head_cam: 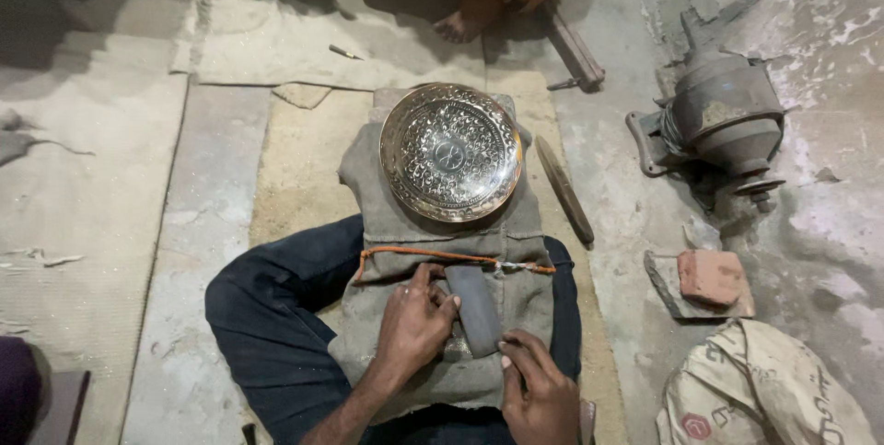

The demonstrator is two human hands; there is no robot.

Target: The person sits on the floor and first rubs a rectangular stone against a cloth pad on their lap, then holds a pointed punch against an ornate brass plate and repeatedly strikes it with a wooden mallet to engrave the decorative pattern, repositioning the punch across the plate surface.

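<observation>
Hands work together on a dark grey, flat rectangular sharpening stone [474, 309] that lies on a coarse grey-brown cloth [433, 224] draped over the seated person's lap. Left hand [414, 321] is curled, thumb and fingertips pressed against the stone's left edge; it grips nothing else. Right hand [536, 388] is half closed, its fingertips touching the stone's lower end. An orange cord [433, 254] crosses the cloth just above the stone. Higher on the same cloth, well apart from the hands, rests a round, shiny engraved metal plate [451, 152], face up and slightly tilted. A long, narrow wooden stick [564, 189] lies on the floor just beside the plate's right rim. Further right stand a rusty grey electric motor [718, 118], a reddish brick [711, 277] on a flat slab, and a printed pale sack [764, 390]. Another person's bare foot [456, 29] shows at the top.
</observation>
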